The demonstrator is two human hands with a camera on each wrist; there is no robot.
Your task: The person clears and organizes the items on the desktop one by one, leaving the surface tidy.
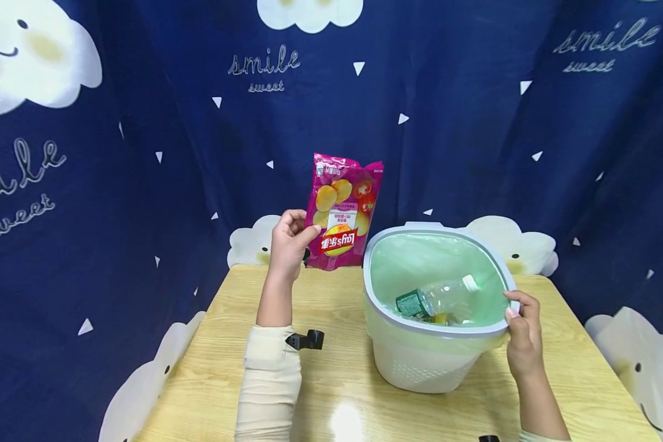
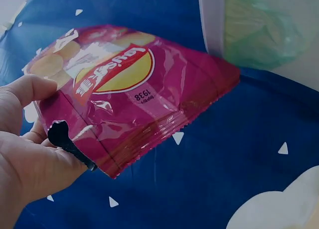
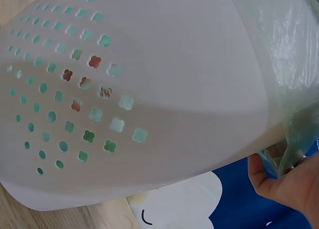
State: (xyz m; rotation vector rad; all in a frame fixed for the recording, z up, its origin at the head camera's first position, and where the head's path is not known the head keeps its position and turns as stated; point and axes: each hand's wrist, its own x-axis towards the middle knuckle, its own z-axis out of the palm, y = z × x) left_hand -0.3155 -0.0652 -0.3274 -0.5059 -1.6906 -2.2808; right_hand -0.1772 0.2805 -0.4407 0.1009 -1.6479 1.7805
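Observation:
My left hand pinches a magenta Lay's potato chip bag by its side edge, thumb on the front. The bag hangs upside down, its printing inverted, just left of the bin's rim. Seen from the left wrist, the bag looks creased, with a dark patch near the gripping fingers. A white trash bin with a grey rim stands on the table, lined with a green plastic bag. At the rim's right side, my right hand grips it, thumb outside and fingers over the edge.
Inside the bin lies a clear plastic bottle with a green label and white cap, over other partly hidden litter. The wooden table carries the bin. Behind it hangs a dark blue curtain with clouds and triangles.

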